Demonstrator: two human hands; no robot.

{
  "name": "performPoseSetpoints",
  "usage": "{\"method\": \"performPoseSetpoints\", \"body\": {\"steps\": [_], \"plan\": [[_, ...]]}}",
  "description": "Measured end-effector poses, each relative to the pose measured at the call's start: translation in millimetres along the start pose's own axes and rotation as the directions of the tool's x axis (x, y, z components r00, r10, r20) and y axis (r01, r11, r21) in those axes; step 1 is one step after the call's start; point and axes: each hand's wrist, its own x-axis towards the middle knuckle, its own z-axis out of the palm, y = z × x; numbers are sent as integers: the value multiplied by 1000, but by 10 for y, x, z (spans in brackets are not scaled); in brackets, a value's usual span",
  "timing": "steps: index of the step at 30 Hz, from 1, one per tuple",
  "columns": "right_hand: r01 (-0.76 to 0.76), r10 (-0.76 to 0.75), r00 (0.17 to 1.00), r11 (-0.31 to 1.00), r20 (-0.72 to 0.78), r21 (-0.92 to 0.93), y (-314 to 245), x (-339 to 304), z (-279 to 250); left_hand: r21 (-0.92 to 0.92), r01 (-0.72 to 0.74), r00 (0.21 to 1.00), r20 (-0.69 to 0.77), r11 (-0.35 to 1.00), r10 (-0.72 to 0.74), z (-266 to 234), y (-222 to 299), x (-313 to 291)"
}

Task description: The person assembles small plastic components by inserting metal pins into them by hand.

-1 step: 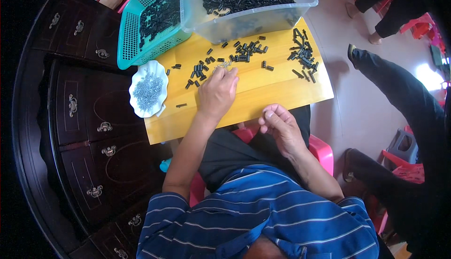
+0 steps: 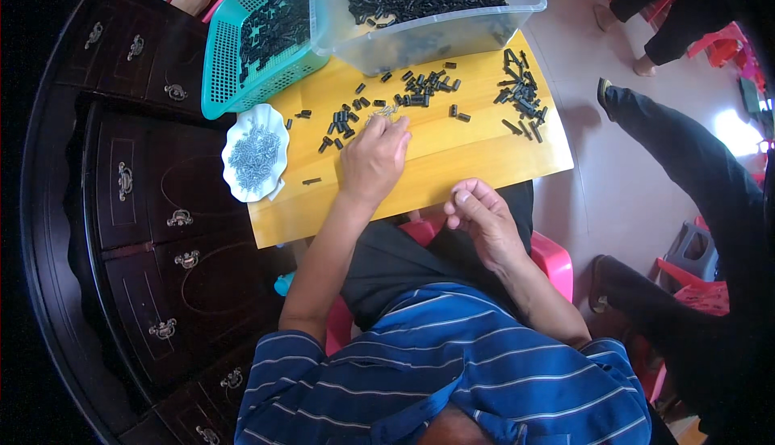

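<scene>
**Left hand down among loose small parts, right hand pinched near the desk's front edge**

Looks partway along, judging by parts both loose and in containers. At far left, dark wooden cabinet [image 2: 194, 178], close beside the yellow desk [image 2: 436, 154]. On the desk's left side, white scalloped dish [image 2: 232, 180], holding a heap of silvery screw-like parts [image 2: 254, 158]. Behind the dish, green mesh basket [image 2: 216, 65], partly filled with black pieces; just right of that, translucent plastic bin [image 2: 436, 48], carrying a bigger black heap. In front of the bin, short black cylindrical pieces [image 2: 343, 122], scattered in loose clusters, a few lying singly. Nearer the front, one slim black piece [image 2: 312, 181], lying apart. At the desk's right, slim black strips [image 2: 525, 99], gathered in a loose pile. By the look of it, plenty left to handle; cannot tell finished pieces from unfinished ones.

Left hand [image 2: 374, 154]: reaching over the middle of the desk, fingers curled downward, tips at a small group of pale slender parts [image 2: 386, 111] between the black clusters. Cannot tell how far open, nor whether gripping any, with fingertips partly hidden behind the knuckles.

Right hand [image 2: 482, 217]: hovering at the desk's near edge, above the lap, palm turned inward, thumb and forefinger tips together, remaining fingers curled. Too small to tell anything held in the pinch.
</scene>
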Motion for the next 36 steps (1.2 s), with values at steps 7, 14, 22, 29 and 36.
{"method": "performPoseSetpoints", "body": {"steps": [7, 14, 22, 29, 36], "plan": [[1, -1, 1000, 1000, -3, -14, 14, 0, -12, -38, 27, 998, -60, 999, -29, 26, 28, 42], [-13, 12, 1000, 999, -22, -41, 15, 4, -34, -69, -15, 998, -61, 998, 11, 89, -1, 61], [29, -29, 1000, 997, -5, -66, 42, 13, -42, 5, -3, 999, 35, 1000, 3, 53, 17, 104], [72, -74, 997, 990, -9, -121, 90, 21, -85, -260, 63, 997, 69, 963, -47, -85, 209, 46], [79, -83, 996, 991, -37, -108, 65, 10, -33, -582, 176, 972, 232, 794, -45, -290, 434, -89]]}}
